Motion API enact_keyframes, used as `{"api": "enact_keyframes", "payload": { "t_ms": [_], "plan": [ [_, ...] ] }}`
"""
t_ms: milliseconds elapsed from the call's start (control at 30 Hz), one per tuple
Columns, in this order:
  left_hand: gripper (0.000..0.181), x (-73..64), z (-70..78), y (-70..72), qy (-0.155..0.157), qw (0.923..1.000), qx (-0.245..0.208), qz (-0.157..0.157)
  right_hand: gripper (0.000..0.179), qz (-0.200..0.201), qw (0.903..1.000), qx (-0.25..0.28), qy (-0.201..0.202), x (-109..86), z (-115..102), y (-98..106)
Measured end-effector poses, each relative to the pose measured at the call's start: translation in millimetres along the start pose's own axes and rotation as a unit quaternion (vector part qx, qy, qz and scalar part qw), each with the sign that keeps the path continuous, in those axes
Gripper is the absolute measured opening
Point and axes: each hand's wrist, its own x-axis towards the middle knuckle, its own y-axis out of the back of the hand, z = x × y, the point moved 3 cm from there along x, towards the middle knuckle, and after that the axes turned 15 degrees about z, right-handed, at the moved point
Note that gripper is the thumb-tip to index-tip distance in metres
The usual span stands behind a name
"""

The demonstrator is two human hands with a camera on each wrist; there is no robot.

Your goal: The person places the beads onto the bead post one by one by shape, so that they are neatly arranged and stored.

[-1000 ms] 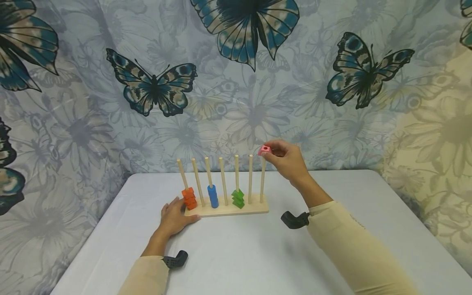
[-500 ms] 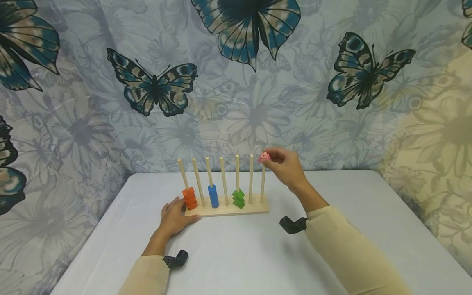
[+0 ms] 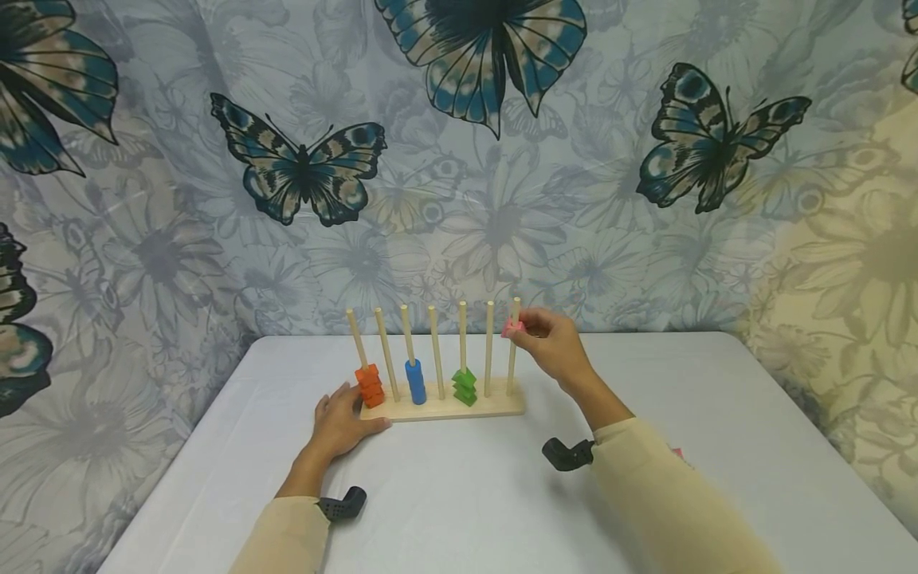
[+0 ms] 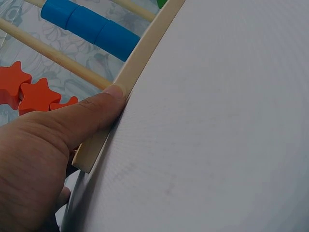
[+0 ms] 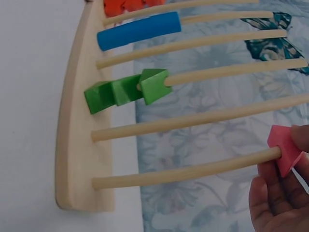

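Note:
A wooden peg board with several upright pegs stands on the table. My left hand holds its left end, the thumb lying along the front edge. My right hand pinches a pink block, which is threaded on the upper part of the rightmost peg. Stacked orange star-shaped beads are on the leftmost peg, beside my left hand. Blue cylinder beads and green angular beads sit at the bottom of two other pegs. The remaining pegs are bare.
A white-covered table lies under everything. Behind it hangs a butterfly-patterned cloth. A small pink piece shows past my right sleeve, mostly hidden. A black wrist device juts out by my right cuff.
My right hand has brought the pink block from above the rightmost peg onto it and a little way down. A pink piece has come into sight past my right sleeve. My left hand stays put.

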Motion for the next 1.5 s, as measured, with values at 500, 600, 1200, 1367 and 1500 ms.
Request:
{"api": "enact_keyframes", "payload": {
  "t_ms": [500, 600, 1200, 1367, 1500],
  "plan": [
    [0.089, -0.9, 0.4, 1.5, 0.002, 1.0000, -0.001, 0.000, 0.020, -0.003, 0.9978, -0.026, -0.061, -21.2, 30, -8],
    [0.089, -0.7, 0.1, 1.6, 0.000, 1.0000, -0.001, 0.002, 0.019, -0.012, 0.9961, -0.032, -0.082, -25.7, 37, -10],
    [0.088, -0.3, 0.4, 1.2, -0.003, 1.0000, -0.004, 0.000, 0.019, -0.034, 0.9922, -0.069, -0.098, -39.3, 68, -18],
    [0.088, 0.4, 0.3, 0.5, -0.001, 1.0000, -0.007, 0.000, 0.019, -0.026, 0.9923, -0.080, -0.091, -39.7, 68, -15],
    [0.088, 0.5, 0.1, 0.3, -0.002, 1.0000, -0.006, 0.000, 0.021, -0.017, 0.9931, -0.090, -0.073, -38.2, 65, -8]
  ]
}}
